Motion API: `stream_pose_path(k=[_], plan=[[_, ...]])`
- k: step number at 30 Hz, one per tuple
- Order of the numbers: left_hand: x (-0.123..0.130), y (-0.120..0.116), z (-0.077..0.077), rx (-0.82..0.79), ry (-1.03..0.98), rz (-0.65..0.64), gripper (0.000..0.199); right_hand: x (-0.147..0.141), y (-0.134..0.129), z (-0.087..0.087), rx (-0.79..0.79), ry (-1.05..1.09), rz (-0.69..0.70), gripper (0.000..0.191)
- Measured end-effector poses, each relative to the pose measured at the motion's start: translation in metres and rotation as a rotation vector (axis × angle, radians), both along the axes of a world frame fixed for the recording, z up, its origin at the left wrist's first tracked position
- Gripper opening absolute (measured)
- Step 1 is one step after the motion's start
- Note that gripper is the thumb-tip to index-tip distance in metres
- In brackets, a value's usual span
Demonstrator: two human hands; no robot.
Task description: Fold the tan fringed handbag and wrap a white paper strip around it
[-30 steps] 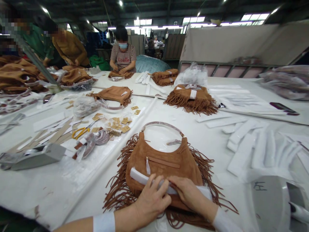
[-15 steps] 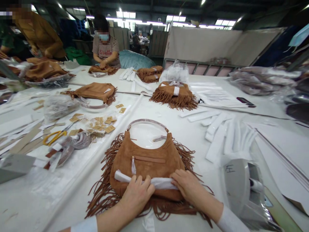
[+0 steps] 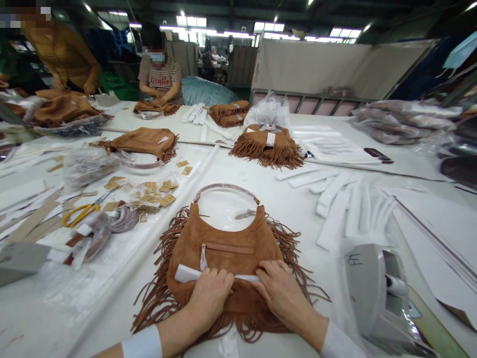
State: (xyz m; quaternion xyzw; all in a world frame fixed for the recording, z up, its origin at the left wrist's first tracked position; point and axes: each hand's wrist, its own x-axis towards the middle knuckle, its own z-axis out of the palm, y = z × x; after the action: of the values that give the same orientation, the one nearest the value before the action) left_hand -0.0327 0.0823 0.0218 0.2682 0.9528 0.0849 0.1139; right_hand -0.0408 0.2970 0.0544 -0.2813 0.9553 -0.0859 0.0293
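Lying on the bench, the suede bag looks soft, floppy and fairly light; the left grip and right grip are curled closed over its lower part and the white strip; fold best pinched there, clear of loose fringe.

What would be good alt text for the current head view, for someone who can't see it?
Two bare hands, left and right, press a white padding strip across a brown fringed suede handbag on a white worktable. Yellow-handled scissors lie to the left; more strips lie right.
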Motion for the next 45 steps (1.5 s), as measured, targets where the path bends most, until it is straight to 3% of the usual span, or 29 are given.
stream_pose_path(k=[3,6,8,10,13,16,20,27,30,35,38,42,45], plan=[[-0.001,0.001,0.001,-0.021,0.018,0.001,0.014,0.005,-0.022,-0.007,-0.068,0.018,0.033,0.04],[-0.006,-0.003,0.004,-0.029,0.025,-0.043,0.012,0.009,-0.031,-0.03,-0.058,0.022,0.021,0.028],[-0.011,-0.011,0.007,-0.042,0.06,-0.097,0.022,0.01,-0.03,-0.042,-0.087,0.054,0.016,0.02],[-0.014,-0.025,0.012,-0.074,0.141,-0.146,0.033,0.009,-0.027,-0.047,-0.142,0.091,0.017,0.017],[-0.012,-0.05,0.016,-0.118,0.258,-0.147,0.036,0.006,-0.025,-0.045,-0.194,0.133,0.012,0.028],[-0.006,-0.068,0.009,-0.121,0.299,-0.08,0.033,0.004,-0.027,-0.044,-0.189,0.147,0.022,0.031],[-0.003,-0.077,-0.012,-0.079,0.315,-0.018,0.027,0.003,-0.03,-0.05,-0.149,0.167,0.026,0.029],[-0.013,-0.082,-0.039,0.03,0.308,-0.045,0.029,0.007,-0.032,-0.063,-0.112,0.162,-0.045,0.015],[-0.017,-0.082,-0.035,0.03,0.271,-0.043,0.028,0.006,-0.033,-0.065,-0.094,0.16,-0.071,0.013],[-0.012,-0.062,-0.007,-0.013,0.33,-0.005,0.015,0.007,-0.034,-0.064,-0.075,0.17,-0.072,0.012],[-0.008,-0.041,0.004,0.087,0.311,-0.058,0.042,0.006,-0.034,-0.064,-0.063,0.171,-0.066,0.01],[-0.016,-0.029,-0.007,0.207,0.142,-0.072,0.021,0.005,-0.033,-0.064,-0.073,0.164,-0.062,0.011],[-0.025,-0.032,-0.021,0.298,0.128,-0.101,0.021,0.003,-0.033,-0.062,-0.096,0.136,-0.068,0.011]])
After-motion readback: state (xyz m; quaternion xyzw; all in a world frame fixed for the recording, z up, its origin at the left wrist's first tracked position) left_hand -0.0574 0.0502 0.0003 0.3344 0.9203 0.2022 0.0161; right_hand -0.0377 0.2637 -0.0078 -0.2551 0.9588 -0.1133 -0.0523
